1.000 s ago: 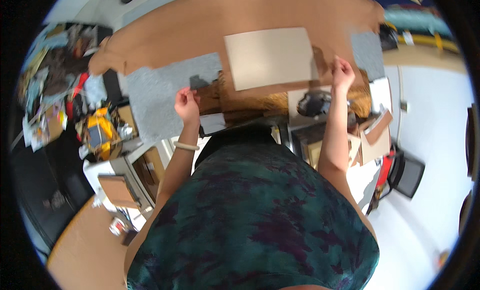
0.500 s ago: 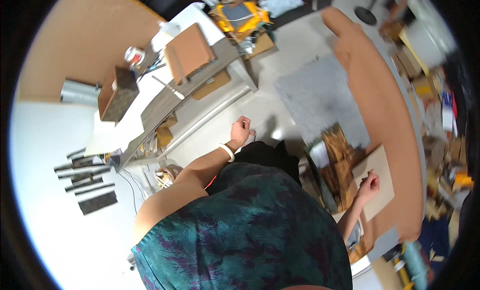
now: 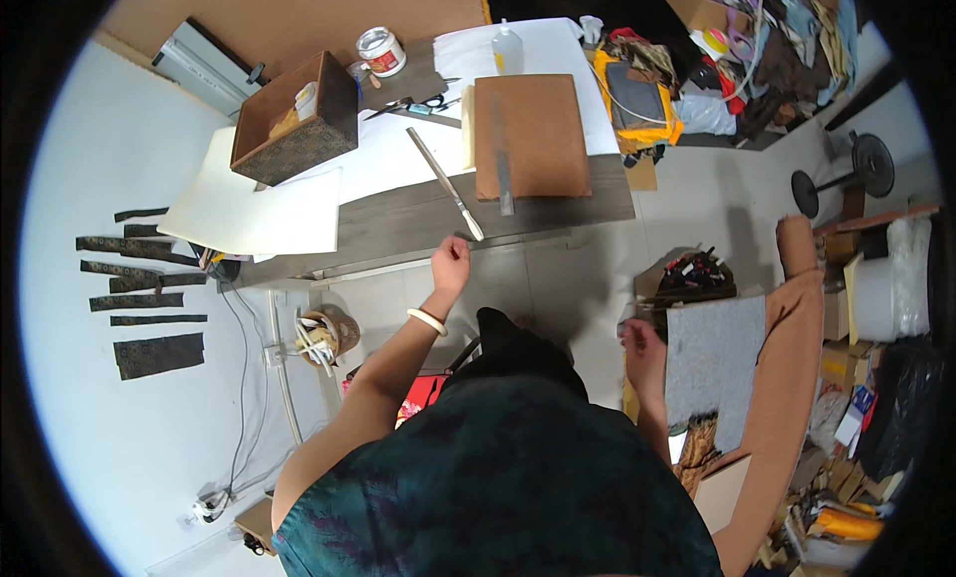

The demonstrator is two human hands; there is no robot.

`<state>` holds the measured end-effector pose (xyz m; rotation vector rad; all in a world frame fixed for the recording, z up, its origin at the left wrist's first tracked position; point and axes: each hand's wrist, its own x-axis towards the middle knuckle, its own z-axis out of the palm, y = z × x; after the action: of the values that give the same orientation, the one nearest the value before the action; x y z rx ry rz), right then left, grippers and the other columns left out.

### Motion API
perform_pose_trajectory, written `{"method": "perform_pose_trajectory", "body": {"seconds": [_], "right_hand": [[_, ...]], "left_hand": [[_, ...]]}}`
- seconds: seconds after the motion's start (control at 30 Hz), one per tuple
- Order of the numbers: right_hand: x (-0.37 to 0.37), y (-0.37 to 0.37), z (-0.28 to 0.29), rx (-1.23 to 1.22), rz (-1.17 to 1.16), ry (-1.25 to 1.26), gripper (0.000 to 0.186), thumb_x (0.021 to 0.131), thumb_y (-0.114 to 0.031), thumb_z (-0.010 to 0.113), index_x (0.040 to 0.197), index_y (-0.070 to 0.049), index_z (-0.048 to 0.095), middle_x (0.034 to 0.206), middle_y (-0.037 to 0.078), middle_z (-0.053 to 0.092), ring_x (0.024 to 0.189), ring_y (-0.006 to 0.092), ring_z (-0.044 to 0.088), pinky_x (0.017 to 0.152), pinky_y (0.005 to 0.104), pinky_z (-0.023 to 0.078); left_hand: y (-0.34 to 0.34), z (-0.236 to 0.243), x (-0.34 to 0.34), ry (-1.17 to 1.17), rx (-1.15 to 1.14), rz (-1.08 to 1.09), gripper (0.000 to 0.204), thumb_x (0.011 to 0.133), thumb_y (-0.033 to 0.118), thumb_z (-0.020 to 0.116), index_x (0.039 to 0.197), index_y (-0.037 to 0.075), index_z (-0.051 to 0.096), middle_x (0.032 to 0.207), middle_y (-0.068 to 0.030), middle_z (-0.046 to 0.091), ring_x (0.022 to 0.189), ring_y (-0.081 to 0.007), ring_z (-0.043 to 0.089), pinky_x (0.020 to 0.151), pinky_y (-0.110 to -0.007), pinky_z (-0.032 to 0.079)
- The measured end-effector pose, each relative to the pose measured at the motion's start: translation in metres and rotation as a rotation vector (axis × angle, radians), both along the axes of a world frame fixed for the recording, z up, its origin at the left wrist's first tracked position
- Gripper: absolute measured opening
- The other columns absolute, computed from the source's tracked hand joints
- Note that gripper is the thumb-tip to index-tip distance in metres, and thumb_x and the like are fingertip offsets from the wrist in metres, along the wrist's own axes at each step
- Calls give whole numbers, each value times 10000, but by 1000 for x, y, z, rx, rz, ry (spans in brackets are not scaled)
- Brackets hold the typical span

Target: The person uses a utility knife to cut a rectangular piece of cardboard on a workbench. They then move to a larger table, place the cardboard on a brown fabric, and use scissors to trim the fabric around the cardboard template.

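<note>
My left hand point(image 3: 451, 265), a pale bangle point(image 3: 428, 322) on its wrist, is just off the table's front edge with its fingers curled in; I see nothing in them. Closest to it is the pale end of a thin brush-like tool point(image 3: 445, 186) lying across that edge. My right hand point(image 3: 645, 353) hangs beside a grey felt-like sheet point(image 3: 715, 353), fingers loosely bent and apart, holding nothing visible. On the table point(image 3: 388, 229) a brown sheet-covered panel point(image 3: 543, 129) carries a metal ruler point(image 3: 502, 164).
A brown patterned box point(image 3: 299, 129), scissors point(image 3: 423, 106), a lidded can point(image 3: 380, 51) and a clear bottle point(image 3: 507, 49) stand or lie on the table. Dark strips point(image 3: 149, 278) hang on the left wall. A waste basket point(image 3: 329, 335) is below. Brown material point(image 3: 787, 378) stretches along the right.
My view has swung toward the table, which now lies straight ahead. My right hand has left the pale board on the right and come alongside the grey sheet. My left hand is nearer the table edge.
</note>
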<state>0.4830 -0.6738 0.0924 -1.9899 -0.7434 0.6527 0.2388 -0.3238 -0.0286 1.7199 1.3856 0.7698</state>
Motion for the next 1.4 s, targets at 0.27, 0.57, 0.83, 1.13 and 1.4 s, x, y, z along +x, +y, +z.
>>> {"method": "perform_pose_trajectory", "body": {"seconds": [0.27,0.57,0.83,1.13,1.4], "right_hand": [[12,57,-39,-249,147,-125,156,997,-108,660,1121,-19,689,831,79,723,709,127,674,670,283,548],[-23,148,-17,-439,-84,-90,169,966,-110,681,1121,-45,698,846,148,740,714,234,738,667,351,576],[-64,229,-3,-468,-26,-3,230,969,-122,688,1179,-29,667,849,144,736,708,243,721,670,359,581],[-66,250,9,-364,-24,-52,203,951,-93,688,1143,-29,676,867,152,735,709,286,713,663,372,580],[-86,206,35,-172,-128,-52,192,949,-109,690,1117,-21,717,954,172,729,843,321,733,786,393,600]], "left_hand": [[228,10,5,242,341,81,134,882,103,626,897,12,723,837,-238,704,797,-416,700,748,-498,559],[483,-37,25,752,361,-227,364,876,76,664,1222,-7,590,1257,-248,597,1232,-433,540,1041,-498,464],[499,-57,10,927,548,-504,402,959,276,698,1184,-9,524,1197,-208,597,1183,-402,567,1007,-504,471],[444,11,-44,628,66,-473,158,1042,157,499,1151,42,501,951,-300,678,955,-526,641,811,-598,504],[291,175,-44,765,105,-921,191,1055,222,523,1112,41,531,813,-263,697,795,-492,670,706,-589,506]]}}
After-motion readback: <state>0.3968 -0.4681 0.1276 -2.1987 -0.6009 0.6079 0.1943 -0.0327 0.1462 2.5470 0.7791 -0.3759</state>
